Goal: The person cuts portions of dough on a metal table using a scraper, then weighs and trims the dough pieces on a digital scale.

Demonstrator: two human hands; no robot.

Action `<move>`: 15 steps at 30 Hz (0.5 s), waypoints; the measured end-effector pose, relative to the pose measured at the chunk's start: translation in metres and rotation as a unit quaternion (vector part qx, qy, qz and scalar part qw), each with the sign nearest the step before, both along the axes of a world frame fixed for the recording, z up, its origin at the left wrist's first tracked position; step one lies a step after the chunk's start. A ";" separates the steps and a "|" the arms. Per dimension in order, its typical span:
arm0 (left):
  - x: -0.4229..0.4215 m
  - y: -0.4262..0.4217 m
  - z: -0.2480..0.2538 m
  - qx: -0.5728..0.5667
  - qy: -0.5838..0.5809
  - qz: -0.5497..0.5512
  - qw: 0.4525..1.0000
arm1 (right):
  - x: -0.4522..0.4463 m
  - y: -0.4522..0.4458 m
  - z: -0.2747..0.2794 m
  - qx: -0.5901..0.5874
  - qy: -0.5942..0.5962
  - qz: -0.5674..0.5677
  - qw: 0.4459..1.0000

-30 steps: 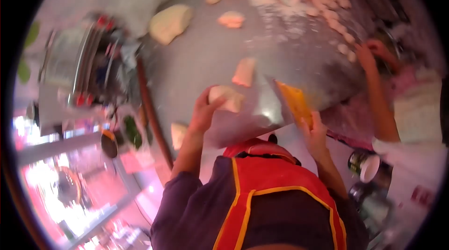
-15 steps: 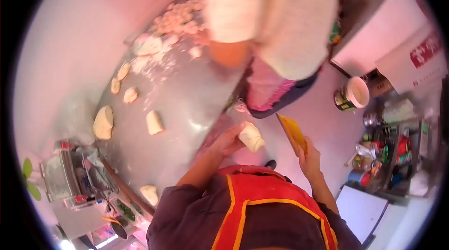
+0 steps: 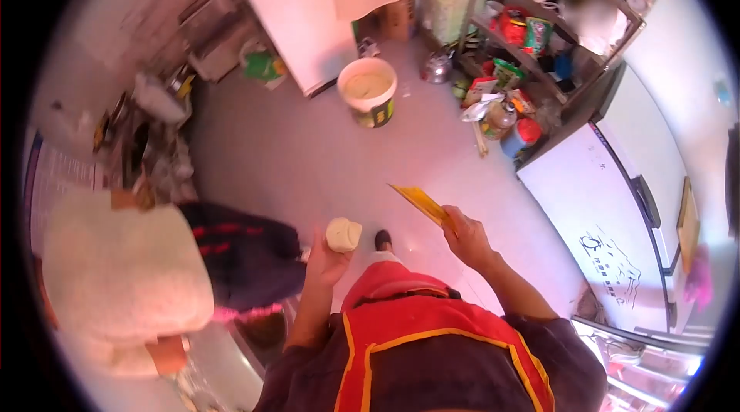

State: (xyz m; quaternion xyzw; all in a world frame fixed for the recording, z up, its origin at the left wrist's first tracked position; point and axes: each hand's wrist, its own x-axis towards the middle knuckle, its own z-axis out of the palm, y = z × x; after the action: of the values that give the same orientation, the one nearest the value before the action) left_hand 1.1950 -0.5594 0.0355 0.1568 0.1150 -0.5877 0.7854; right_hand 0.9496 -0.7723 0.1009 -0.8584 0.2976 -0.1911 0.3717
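Head view shows pale, stubby dough (image 3: 344,235) clasped by the left grip (image 3: 329,261), yellow scraper (image 3: 421,202) by the right grip (image 3: 467,238).

The left hand (image 3: 327,261) holds a dough piece (image 3: 343,235). The right hand (image 3: 468,238) grips a yellow scraper (image 3: 421,202), apart from the dough. A bucket (image 3: 370,104) stands upright on the floor (image 3: 270,154) ahead. A white chest freezer (image 3: 590,188) is at right; a co-worker (image 3: 127,265) is at left.

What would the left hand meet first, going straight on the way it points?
Past the dough it holds, the left hand would likely meet the bucket first, across the floor, though it may pass above it: depth is unclear here.
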 end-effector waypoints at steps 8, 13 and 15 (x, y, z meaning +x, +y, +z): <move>0.075 -0.280 0.002 0.004 -0.114 -0.209 0.971 | -0.020 -0.186 -0.020 -0.073 0.075 -0.189 0.976; 0.078 -0.468 0.033 -0.009 -0.155 -0.308 0.938 | -0.010 -0.280 0.008 -0.074 0.074 -0.267 0.958; 0.076 -0.548 0.051 -0.010 -0.187 -0.322 0.928 | -0.008 -0.313 0.011 -0.059 0.076 -0.307 0.947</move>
State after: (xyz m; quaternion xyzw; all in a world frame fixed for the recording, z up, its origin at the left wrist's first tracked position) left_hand 1.2714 -1.1075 0.0861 0.2843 -0.0970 -0.7700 0.5629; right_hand 0.9416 -1.0853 0.1123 -0.7577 0.5622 -0.2475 0.2202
